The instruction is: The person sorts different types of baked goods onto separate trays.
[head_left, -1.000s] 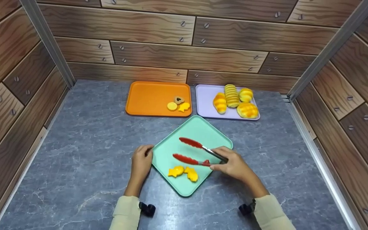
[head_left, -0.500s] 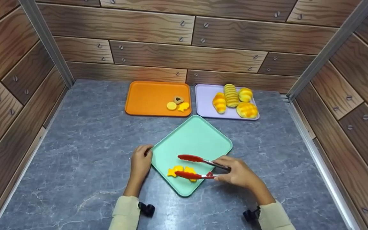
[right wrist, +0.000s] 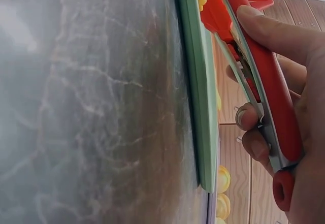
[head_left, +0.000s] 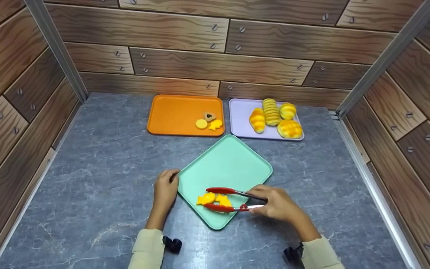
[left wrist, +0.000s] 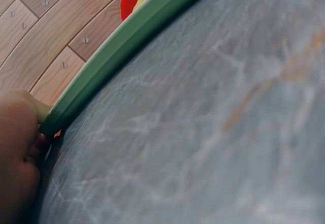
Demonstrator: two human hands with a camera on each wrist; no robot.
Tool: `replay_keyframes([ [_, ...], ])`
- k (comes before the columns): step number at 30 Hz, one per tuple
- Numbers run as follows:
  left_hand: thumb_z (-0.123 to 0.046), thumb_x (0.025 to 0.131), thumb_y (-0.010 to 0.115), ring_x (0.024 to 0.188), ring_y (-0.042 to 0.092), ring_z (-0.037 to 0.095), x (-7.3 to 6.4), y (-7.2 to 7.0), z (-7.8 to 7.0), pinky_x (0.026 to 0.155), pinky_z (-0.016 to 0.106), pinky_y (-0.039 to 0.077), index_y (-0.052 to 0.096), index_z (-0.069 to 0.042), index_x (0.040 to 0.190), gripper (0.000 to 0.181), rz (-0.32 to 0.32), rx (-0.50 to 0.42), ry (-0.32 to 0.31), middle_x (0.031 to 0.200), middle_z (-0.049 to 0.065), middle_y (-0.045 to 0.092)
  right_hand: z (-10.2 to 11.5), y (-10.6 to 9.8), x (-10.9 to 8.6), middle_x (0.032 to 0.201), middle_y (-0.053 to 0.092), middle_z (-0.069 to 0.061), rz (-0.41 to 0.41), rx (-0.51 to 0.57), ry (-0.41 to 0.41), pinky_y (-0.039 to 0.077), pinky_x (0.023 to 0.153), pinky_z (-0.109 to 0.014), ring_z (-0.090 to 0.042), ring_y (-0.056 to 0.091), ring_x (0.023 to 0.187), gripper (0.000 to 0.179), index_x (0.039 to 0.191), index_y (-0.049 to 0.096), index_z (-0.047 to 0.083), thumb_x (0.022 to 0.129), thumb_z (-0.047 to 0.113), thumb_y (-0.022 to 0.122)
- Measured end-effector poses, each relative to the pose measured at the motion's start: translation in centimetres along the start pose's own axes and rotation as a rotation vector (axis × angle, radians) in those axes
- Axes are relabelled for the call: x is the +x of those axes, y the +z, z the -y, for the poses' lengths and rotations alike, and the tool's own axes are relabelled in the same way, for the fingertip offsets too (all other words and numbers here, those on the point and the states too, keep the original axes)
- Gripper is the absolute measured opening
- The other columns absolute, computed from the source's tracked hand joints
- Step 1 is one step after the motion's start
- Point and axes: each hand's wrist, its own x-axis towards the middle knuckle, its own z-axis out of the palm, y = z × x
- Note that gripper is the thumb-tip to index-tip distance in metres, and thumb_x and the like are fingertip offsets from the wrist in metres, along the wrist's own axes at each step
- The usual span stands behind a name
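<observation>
My right hand (head_left: 276, 201) holds red-tipped tongs (right wrist: 277, 92), thumb on one red-covered arm and fingers on the other. The tongs' spread red tips (head_left: 220, 191) are low over the mint green tray (head_left: 230, 160), one to each side of two yellow pieces. The right one (head_left: 223, 200) is fish-shaped and lies between the tips. The left one (head_left: 206, 198), shaped much the same, is partly overlapped by the near tip. At the tray's left corner my left hand (head_left: 166, 192) pinches the rim; the left wrist view shows fingers above and below the edge (left wrist: 101, 61).
Behind stands an orange tray (head_left: 177, 114) with a round yellow biscuit (head_left: 201, 124), a yellow star-like piece (head_left: 215, 125) and a brown one with a dark centre (head_left: 209, 116). Beside it, a lilac tray (head_left: 239, 127) bears several toy breads (head_left: 271, 112). Wood-patterned walls (head_left: 185, 63) enclose the grey tabletop (head_left: 99, 179).
My right hand has brought the tongs nearer to me and down over the yellow pieces, and the gap between the tips has narrowed slightly. The left hand and the trays stay put.
</observation>
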Motion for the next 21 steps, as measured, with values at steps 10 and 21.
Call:
replay_keyframes([
  [10, -0.008, 0.096, 0.061, 0.107, 0.063, 0.025, 0.01, 0.0, 0.0, 0.09, 0.043, 0.05, 0.075, -0.008, 0.113, 0.021, 0.002, -0.005, 0.001, 0.111, 0.008, 0.071, -0.13, 0.36, -0.3, 0.12, 0.068, 0.015, -0.033, 0.032, 0.01, 0.055, 0.087, -0.033, -0.009, 0.065, 0.102, 0.05, 0.125, 0.073, 0.03, 0.079, 0.042, 0.086],
  [21, -0.009, 0.098, 0.06, 0.093, 0.06, 0.021, -0.12, -0.02, -0.19, 0.082, 0.038, 0.048, 0.075, -0.007, 0.114, 0.021, 0.013, -0.005, 0.003, 0.101, 0.006, 0.069, -0.2, 0.59, -0.36, 0.121, 0.067, 0.017, -0.044, 0.07, 0.019, 0.054, 0.092, -0.035, -0.008, 0.065, 0.106, 0.048, 0.125, 0.072, 0.031, 0.08, 0.042, 0.084],
])
